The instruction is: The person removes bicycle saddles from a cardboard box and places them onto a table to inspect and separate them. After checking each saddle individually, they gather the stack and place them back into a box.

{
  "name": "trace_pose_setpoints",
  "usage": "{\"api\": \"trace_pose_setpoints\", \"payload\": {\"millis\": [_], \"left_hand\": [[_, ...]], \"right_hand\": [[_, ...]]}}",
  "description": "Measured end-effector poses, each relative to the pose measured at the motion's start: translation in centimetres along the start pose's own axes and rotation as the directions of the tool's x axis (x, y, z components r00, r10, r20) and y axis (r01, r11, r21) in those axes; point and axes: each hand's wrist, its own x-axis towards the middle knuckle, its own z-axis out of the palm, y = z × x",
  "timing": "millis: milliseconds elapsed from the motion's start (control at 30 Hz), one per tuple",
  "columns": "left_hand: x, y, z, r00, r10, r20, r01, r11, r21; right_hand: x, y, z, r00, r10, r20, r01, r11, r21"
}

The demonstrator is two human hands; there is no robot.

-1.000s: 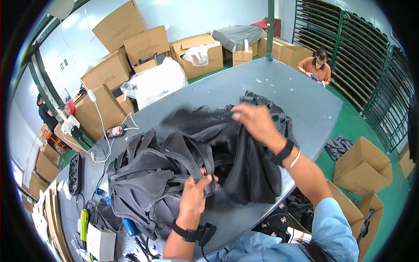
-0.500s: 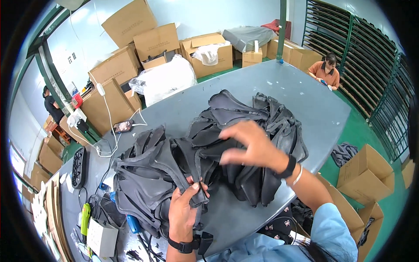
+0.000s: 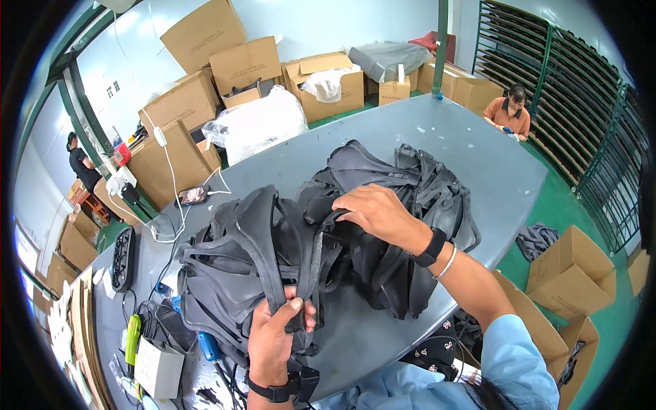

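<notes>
Stretching from the left grip (image 3: 277,331) up to the right grip (image 3: 376,212), a dark grey cloth piece (image 3: 311,263) is lying between the two. The left grip is clamping its lower end between thumb and fingers; the right grip is pinching a dark fold at its upper end. Beside the left grip, up and to its left, a heap of similar pieces (image 3: 219,283) is covering part of the grey surface (image 3: 492,164). Just right of the right grip, a second heap (image 3: 441,195) is resting. Left of the left grip, a blue tool (image 3: 208,346) is lying near a pale box (image 3: 158,369). Farther beyond it, a phone (image 3: 194,195) is charging or resting by a white cable (image 3: 175,184). Well beyond the right grip, a person in orange (image 3: 504,117) is looking down.
</notes>
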Motion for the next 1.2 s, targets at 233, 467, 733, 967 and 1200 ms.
{"api": "trace_pose_setpoints", "payload": {"millis": [233,467,733,967,1200], "left_hand": [[-3.7,0.8,-4.0,0.941,0.204,-0.271,-0.222,0.974,-0.038],[-0.4,-0.2,-7.0,0.723,0.593,-0.356,-0.280,0.722,0.633],[0.4,0.0,5.0,0.666,0.695,0.273,-0.656,0.371,0.657],[3.1,-1.4,8.0,0.692,0.722,-0.009,-0.501,0.489,0.714],[4.1,-0.6,7.8,0.863,0.502,-0.066,-0.483,0.855,0.190]], "right_hand": [[0.5,5.9,-3.2,0.890,0.388,-0.238,-0.378,0.922,0.090],[2.9,3.8,-6.5,0.719,0.525,-0.455,-0.404,0.849,0.342],[2.0,-4.3,-5.6,0.800,0.426,-0.423,-0.372,0.905,0.208],[0.5,-8.0,-5.2,0.900,0.270,-0.342,-0.245,0.963,0.115],[-0.1,-7.7,-5.5,0.904,0.334,-0.269,-0.267,0.929,0.256]]}}
